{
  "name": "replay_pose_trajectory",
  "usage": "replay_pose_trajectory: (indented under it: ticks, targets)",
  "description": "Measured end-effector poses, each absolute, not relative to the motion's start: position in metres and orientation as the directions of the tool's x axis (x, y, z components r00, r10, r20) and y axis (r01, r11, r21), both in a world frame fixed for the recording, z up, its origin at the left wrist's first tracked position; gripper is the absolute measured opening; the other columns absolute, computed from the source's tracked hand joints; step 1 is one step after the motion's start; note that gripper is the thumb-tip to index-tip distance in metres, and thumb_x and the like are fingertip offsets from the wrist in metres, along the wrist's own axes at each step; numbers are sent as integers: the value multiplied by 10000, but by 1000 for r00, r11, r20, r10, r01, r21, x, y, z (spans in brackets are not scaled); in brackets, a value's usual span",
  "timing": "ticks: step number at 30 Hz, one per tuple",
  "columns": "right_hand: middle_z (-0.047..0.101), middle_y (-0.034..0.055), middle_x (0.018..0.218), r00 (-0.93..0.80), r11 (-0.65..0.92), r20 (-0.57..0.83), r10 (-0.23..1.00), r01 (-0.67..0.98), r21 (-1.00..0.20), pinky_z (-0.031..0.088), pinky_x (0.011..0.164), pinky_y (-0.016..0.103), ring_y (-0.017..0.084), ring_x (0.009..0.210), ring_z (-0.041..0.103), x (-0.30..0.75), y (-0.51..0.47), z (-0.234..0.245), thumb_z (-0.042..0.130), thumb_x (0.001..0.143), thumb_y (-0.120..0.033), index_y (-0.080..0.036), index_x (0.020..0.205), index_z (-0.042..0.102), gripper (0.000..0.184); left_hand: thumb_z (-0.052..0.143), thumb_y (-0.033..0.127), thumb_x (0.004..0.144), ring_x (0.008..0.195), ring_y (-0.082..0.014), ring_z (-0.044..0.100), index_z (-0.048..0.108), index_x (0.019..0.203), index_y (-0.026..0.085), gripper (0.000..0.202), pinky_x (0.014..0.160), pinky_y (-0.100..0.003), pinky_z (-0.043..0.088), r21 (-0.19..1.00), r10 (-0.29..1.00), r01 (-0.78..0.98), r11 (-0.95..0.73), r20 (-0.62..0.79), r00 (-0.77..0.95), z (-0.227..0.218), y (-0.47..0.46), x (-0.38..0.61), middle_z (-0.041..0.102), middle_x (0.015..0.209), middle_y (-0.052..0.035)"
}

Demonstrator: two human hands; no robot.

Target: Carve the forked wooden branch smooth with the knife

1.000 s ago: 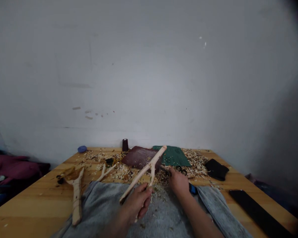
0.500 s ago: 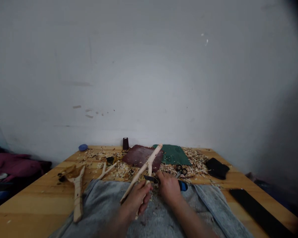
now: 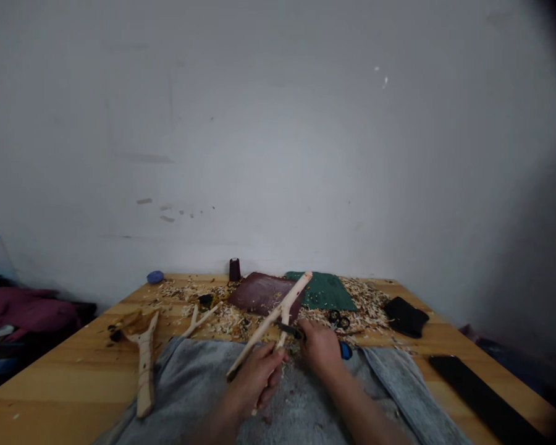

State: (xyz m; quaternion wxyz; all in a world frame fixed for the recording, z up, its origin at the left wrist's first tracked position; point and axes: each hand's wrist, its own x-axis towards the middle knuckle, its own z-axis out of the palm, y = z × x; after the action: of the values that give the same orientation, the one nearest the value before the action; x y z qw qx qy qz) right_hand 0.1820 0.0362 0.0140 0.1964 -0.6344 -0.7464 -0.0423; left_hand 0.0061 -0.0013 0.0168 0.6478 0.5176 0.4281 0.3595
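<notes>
My left hand grips a peeled, forked branch, whose pale arms rise towards the far side of the table. My right hand is shut around a knife with a blue handle, just right of the branch. The knife's dark blade points left towards the branch's shorter arm, and my fingers hide part of it. A grey cloth covers my lap beneath both hands.
On the wooden table lie wood shavings, a carved wooden paddle, a small forked twig, a dark red leather pad, a green mat, black scissors, a black pouch and a black strap.
My right hand has come closer to the branch, with the knife blade now partly behind my fingers. The top of the branch has tilted slightly to the right.
</notes>
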Motion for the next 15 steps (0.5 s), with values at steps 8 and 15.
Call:
replay_pose_trajectory:
  ticks: [8,15]
  targets:
    - [690,77,993,-143,200,324,935,968,-150,387,761,250,188,935,640,168,31,15,471,848,-90,-216,1055,617,283,576,655,747,256,-28,215,501,852,229,445,279,-175,131,974,896,-43,222,-187,403,15,0,4,409,462,140]
    - [702,54,1013,44,9,294,955,985,-175,379,683,237,166,876,657,196,49,11,464,850,-118,-232,1096,610,307,589,650,734,261,-31,195,512,849,229,443,279,-176,121,963,855,-54,262,-206,476,26,-8,7,399,458,134]
